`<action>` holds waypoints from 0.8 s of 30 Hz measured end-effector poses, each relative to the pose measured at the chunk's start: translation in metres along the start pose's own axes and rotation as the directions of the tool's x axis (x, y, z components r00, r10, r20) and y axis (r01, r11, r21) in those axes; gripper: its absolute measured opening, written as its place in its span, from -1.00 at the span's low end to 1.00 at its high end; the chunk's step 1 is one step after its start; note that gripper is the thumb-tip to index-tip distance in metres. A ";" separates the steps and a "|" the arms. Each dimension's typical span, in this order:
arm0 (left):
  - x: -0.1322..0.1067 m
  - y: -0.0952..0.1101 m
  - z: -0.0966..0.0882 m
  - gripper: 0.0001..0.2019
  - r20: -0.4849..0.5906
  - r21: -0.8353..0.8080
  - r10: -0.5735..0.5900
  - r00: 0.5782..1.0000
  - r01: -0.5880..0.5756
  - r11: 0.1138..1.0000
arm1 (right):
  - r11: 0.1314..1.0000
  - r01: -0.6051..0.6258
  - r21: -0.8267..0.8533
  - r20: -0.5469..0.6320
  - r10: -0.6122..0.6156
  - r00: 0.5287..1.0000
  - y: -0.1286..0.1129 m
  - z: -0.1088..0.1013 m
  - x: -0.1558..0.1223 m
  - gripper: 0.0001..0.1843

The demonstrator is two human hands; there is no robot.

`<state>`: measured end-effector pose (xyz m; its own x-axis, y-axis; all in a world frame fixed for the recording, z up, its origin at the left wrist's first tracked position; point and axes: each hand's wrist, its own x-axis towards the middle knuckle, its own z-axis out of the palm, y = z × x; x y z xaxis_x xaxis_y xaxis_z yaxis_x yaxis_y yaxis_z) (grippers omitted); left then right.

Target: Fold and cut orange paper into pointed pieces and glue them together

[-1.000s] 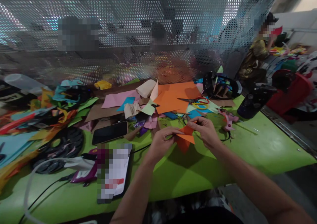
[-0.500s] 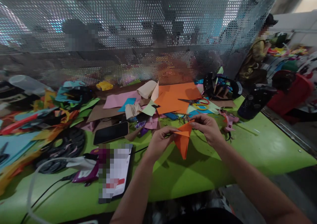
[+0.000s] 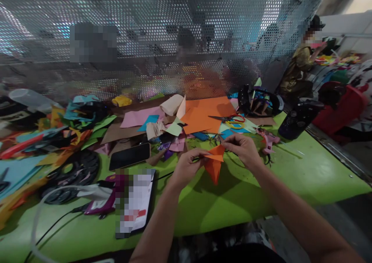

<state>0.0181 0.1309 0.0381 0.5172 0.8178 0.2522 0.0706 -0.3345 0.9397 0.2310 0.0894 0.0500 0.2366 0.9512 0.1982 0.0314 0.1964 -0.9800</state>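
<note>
A folded piece of orange paper [image 3: 214, 165] is held above the green tabletop [image 3: 226, 207], its pointed end hanging down. My left hand [image 3: 187, 166] pinches its left side between thumb and fingers. With thumb and fingertips, my right hand [image 3: 242, 148] grips the upper right corner. Just beyond my hands, scissors with red and yellow handles [image 3: 234, 120] lie on a large orange sheet [image 3: 205, 114]. A pink glue gun [image 3: 269, 140] lies to the right of my right hand.
A dark phone [image 3: 130, 156], a tablet [image 3: 139, 201] and a purple glue gun [image 3: 101, 203] lie to the left. Paper scraps cover the back. A black tumbler [image 3: 300, 117] stands near the right edge. A perforated metal panel [image 3: 162, 34] rises behind; another person [image 3: 299, 65] sits beyond.
The orange paper has shifted slightly in my hands and its lower part looks a little more folded. Both hands keep their grip. The other person has raised a hand with something pink.
</note>
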 end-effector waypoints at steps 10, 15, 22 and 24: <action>0.001 0.003 0.001 -0.80 0.006 0.075 0.071 0.997 -0.071 0.995 | 0.990 -0.091 0.107 0.018 0.090 0.996 0.003 0.004 0.000 -0.68; 0.000 0.002 0.002 -0.82 -0.008 0.054 0.037 0.999 -0.036 0.998 | 0.994 -0.036 0.103 -0.013 0.037 0.999 0.008 0.006 -0.001 -0.71; 0.002 -0.004 0.005 -0.85 -0.087 -0.040 -0.049 0.995 0.045 0.998 | 0.994 0.054 0.100 -0.138 -0.040 0.990 0.010 0.003 -0.001 -0.72; 0.004 -0.007 0.005 -0.85 -0.166 -0.116 -0.113 0.980 0.095 0.989 | 0.991 0.092 0.100 -0.148 -0.077 0.986 0.008 0.002 -0.001 -0.73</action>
<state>0.0245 0.1344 0.0311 0.3568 0.9169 0.1788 0.0197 -0.1988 0.9798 0.2293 0.0900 0.0418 0.3749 0.8875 0.2680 -0.0445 0.3059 -0.9510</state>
